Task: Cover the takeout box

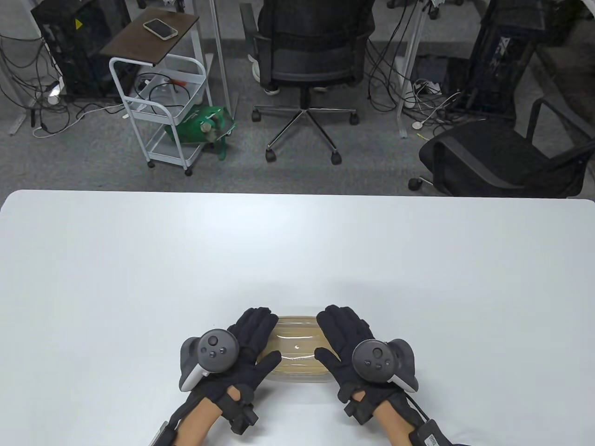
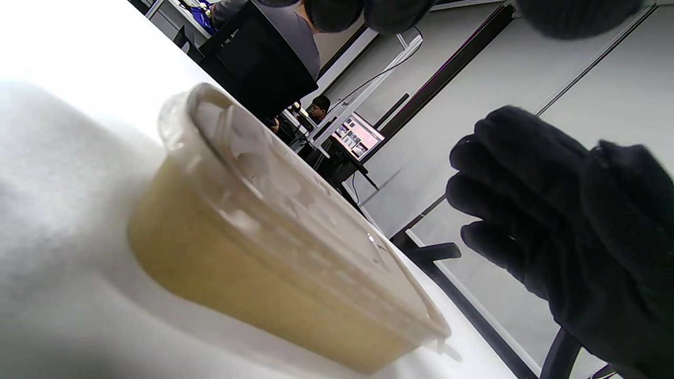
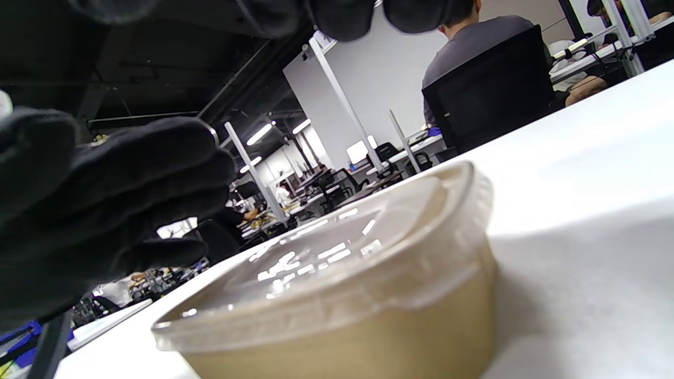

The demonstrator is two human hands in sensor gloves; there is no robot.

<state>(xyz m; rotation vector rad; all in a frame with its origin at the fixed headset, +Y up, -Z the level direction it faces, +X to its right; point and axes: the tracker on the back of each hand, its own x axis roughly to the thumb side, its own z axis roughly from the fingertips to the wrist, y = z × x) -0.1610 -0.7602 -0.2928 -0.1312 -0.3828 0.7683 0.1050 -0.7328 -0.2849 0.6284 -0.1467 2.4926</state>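
Down near the front edge of the white tabletop (image 1: 297, 251) sits the takeout box (image 1: 297, 367), a tan oval tub with a clear lid (image 1: 296, 341) lying flat over its rim. From the wrist views the lid (image 3: 321, 258) looks seated all around the box (image 3: 368, 326), its edge lapping over the rim.

At the box's left end is the left hand (image 1: 246, 346), fingers (image 1: 255, 323) stretched forward and held close together along that end, thumb angled in over the near part of the lid. At the box's right end is the right hand (image 1: 346, 346), mirrored, fingers (image 1: 339, 323) also forward and close together, thumb reaching in toward the lid's middle. In the left wrist view the right hand (image 2: 568, 231) appears raised above the box (image 2: 253, 273), its fingers loosely curled and not closed on anything; the right wrist view shows the left hand (image 3: 100, 210) likewise above the lid. Whether either palm touches the box's ends cannot be told.

Beyond the tabletop's far edge stand office chairs (image 1: 307, 60) and a white cart (image 1: 158, 93).
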